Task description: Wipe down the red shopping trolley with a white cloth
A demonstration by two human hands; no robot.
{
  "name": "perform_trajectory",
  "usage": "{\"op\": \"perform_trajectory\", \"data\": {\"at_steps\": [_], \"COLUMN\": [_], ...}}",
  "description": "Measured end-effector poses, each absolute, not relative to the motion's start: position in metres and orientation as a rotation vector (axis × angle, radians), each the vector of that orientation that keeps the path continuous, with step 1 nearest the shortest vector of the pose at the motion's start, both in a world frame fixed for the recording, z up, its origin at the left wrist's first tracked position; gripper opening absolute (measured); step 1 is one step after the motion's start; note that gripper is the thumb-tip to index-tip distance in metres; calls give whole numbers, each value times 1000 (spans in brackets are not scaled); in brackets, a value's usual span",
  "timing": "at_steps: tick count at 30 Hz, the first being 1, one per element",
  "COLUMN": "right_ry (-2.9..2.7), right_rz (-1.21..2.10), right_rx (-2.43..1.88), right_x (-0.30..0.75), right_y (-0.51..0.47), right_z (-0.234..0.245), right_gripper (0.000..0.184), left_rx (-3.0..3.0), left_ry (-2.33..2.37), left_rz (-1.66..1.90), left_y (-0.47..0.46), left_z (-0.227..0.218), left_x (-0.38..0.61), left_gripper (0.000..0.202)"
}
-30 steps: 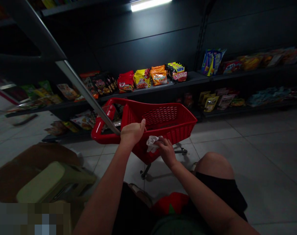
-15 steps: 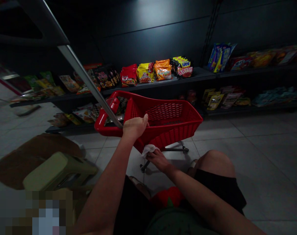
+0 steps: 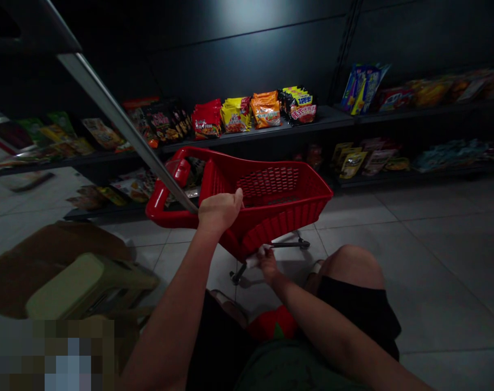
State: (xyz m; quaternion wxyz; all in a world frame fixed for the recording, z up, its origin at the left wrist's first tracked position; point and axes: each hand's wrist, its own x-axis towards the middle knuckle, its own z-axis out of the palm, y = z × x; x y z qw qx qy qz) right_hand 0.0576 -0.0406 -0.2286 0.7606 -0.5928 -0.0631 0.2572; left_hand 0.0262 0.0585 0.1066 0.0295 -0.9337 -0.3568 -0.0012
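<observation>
Standing at lower left was a green stool (image 3: pixel 88 288). Left of center, the left hand (image 3: pixel 220 213) had its fingers closed over the rim of a red shopping basket (image 3: pixel 285 225), which sat on a wheeled base (image 3: pixel 271 245) above the tiled floor (image 3: pixel 393 271). At the basket's lower corner, the right hand (image 3: pixel 268 265) pressed a white cloth (image 3: pixel 254 258) against the red wall, fingers closed on it. Snack packets (image 3: pixel 235 115) lined a dark shelf (image 3: pixel 324 120) across the upper frame.
</observation>
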Motion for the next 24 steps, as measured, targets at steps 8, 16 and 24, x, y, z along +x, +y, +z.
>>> {"op": "perform_trajectory", "data": {"at_steps": [8, 16, 24], "right_ry": [75, 39, -177], "right_rz": [534, 116, 404], "right_rx": [-1076, -1045, -1163], "right_x": [96, 154, 89], "right_y": [-40, -55, -36], "right_z": [-204, -123, -119], "right_gripper": [34, 46, 37], "left_rx": [-2881, -2858, -2812], "left_ry": [-1134, -1104, -1000], "left_rz": [29, 40, 86], "left_y": [62, 61, 57], "left_z": [107, 106, 111], "left_x": [26, 28, 24], "left_gripper": [77, 73, 68]}}
